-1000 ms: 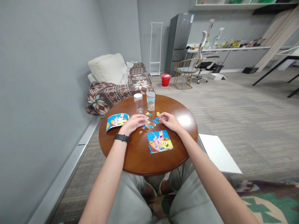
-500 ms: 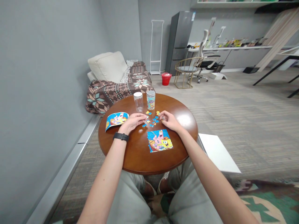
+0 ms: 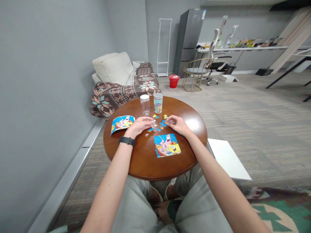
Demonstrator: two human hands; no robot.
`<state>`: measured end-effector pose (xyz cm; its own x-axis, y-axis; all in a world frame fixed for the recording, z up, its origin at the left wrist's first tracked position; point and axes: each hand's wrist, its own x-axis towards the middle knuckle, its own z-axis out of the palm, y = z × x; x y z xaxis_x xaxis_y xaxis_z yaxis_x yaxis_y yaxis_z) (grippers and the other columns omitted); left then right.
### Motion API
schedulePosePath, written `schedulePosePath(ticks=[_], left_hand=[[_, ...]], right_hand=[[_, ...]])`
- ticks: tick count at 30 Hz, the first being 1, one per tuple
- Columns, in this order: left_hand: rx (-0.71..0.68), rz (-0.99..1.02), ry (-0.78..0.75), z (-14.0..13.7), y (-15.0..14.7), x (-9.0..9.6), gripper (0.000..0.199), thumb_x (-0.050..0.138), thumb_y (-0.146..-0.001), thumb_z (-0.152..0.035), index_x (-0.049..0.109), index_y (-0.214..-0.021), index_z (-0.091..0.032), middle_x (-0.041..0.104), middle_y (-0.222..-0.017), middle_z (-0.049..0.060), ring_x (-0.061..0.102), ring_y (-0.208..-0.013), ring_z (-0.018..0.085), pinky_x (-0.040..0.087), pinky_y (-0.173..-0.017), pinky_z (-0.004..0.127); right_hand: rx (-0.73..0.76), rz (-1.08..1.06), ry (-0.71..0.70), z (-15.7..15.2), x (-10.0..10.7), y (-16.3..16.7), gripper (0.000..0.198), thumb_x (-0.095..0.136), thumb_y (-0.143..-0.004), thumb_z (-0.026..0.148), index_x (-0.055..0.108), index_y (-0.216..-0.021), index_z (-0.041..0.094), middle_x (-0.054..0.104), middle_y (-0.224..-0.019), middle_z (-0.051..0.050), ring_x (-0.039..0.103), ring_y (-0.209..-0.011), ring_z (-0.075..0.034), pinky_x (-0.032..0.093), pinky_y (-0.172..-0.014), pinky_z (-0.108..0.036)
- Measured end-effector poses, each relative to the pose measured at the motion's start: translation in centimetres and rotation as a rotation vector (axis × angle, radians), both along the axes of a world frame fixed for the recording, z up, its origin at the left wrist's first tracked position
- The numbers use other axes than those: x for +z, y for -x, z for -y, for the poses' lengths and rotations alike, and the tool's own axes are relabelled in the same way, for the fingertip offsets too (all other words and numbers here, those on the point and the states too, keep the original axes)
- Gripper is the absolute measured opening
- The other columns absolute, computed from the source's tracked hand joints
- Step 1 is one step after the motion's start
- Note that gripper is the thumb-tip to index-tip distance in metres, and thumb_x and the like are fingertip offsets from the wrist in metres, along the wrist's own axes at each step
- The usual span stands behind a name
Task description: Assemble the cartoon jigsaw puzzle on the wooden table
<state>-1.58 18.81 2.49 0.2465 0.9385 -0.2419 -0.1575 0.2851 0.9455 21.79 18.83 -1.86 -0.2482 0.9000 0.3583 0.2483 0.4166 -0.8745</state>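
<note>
On the round wooden table (image 3: 145,165) lies an assembled cartoon puzzle (image 3: 167,145), nearest to me. Beyond it is a scatter of several loose blue and yellow puzzle pieces (image 3: 159,124). My left hand (image 3: 141,124), with a black watch on the wrist, rests palm down on the table with its fingertips at the left side of the scatter. My right hand (image 3: 178,124) pinches a blue puzzle piece (image 3: 167,122) at the right side of the scatter. Whether the left fingers hold a piece is hidden.
A clear jar (image 3: 145,105) and a printed jar (image 3: 157,103) stand at the table's far side. A curled picture sheet (image 3: 121,123) lies at the left. A white board (image 3: 228,158) lies on the floor to the right. A blanket-covered sofa (image 3: 121,87) stands behind.
My right hand has shifted slightly among the loose pieces and now pinches a blue one. My left hand stays at the left side of the scatter. The camera has tilted a little.
</note>
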Motion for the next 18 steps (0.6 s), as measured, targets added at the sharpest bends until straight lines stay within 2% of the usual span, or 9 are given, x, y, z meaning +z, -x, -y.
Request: schedulePosePath(ticks=[4, 10, 14, 18], left_hand=[[-0.014, 0.008, 0.001, 0.1, 0.05, 0.11, 0.017, 0.079, -0.066, -0.005, 0.064, -0.073, -0.009, 0.071, -0.074, 0.007, 0.069, -0.072, 0.013, 0.054, -0.08, 0.025], [-0.072, -0.056, -0.016, -0.04, 0.44, -0.3, 0.018, 0.083, -0.065, -0.015, 0.067, -0.073, -0.01, 0.072, -0.076, 0.008, 0.069, -0.072, 0.014, 0.055, -0.075, 0.024], [-0.044, -0.023, -0.014, -0.27, 0.23, -0.51, 0.01, 0.076, -0.071, -0.006, 0.07, -0.078, -0.009, 0.071, -0.077, 0.006, 0.067, -0.068, 0.01, 0.055, -0.075, 0.022], [-0.06, -0.02, 0.012, -0.17, 0.12, -0.35, 0.018, 0.074, -0.067, 0.001, 0.067, -0.081, -0.01, 0.071, -0.076, 0.007, 0.069, -0.072, 0.014, 0.056, -0.078, 0.027]], right_hand=[[0.014, -0.049, 0.032, -0.02, -0.15, 0.1, 0.017, 0.064, -0.072, 0.021, 0.06, -0.088, 0.019, 0.069, -0.085, -0.004, 0.067, -0.077, -0.015, 0.055, -0.075, -0.031], [0.009, 0.009, -0.021, 0.05, -0.03, 0.01, 0.014, 0.059, -0.077, 0.022, 0.061, -0.09, 0.019, 0.07, -0.084, -0.004, 0.067, -0.077, -0.016, 0.055, -0.073, -0.031], [0.008, -0.002, -0.034, -0.13, -0.17, 0.02, 0.018, 0.056, -0.074, 0.016, 0.06, -0.091, 0.019, 0.07, -0.09, -0.005, 0.067, -0.085, -0.017, 0.055, -0.077, -0.031], [-0.023, -0.016, -0.011, -0.27, -0.33, 0.09, 0.017, 0.059, -0.073, 0.019, 0.06, -0.09, 0.019, 0.069, -0.09, -0.004, 0.066, -0.078, -0.015, 0.054, -0.073, -0.03]])
